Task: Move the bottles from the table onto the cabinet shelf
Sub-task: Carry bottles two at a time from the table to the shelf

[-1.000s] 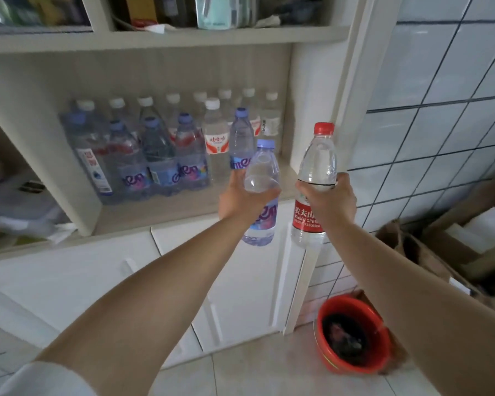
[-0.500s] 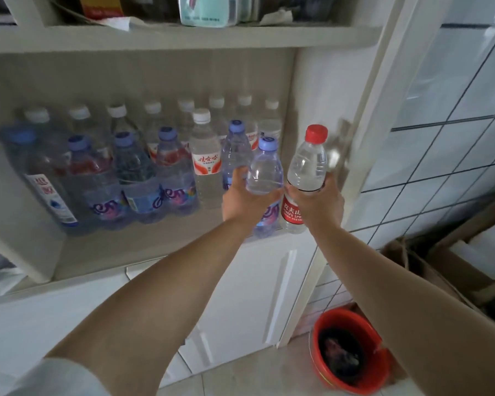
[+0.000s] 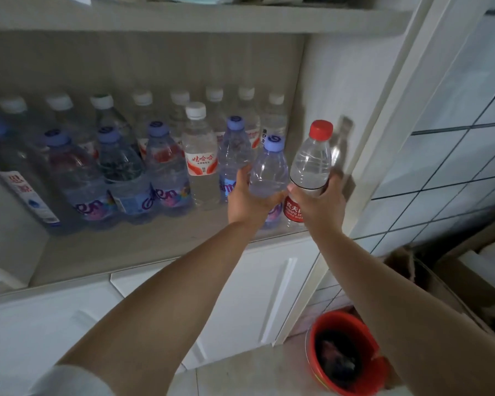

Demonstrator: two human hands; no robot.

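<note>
My left hand grips a clear bottle with a purple cap around its middle. Beside it, my right hand grips a clear bottle with a red cap and red label. Both bottles stand upright at the right end of the cabinet shelf, their bases at or just above its front edge; whether they touch it I cannot tell. Several other water bottles with purple or white caps stand in rows on that shelf to the left.
The shelf's right wall is close beside the red-capped bottle. An upper shelf runs overhead. White cabinet doors lie below. A red bucket and cardboard boxes sit on the floor at right, by a tiled wall.
Both hands have carried their bottles forward from in front of the cabinet into the shelf's right end. The view has come closer to the shelf.
</note>
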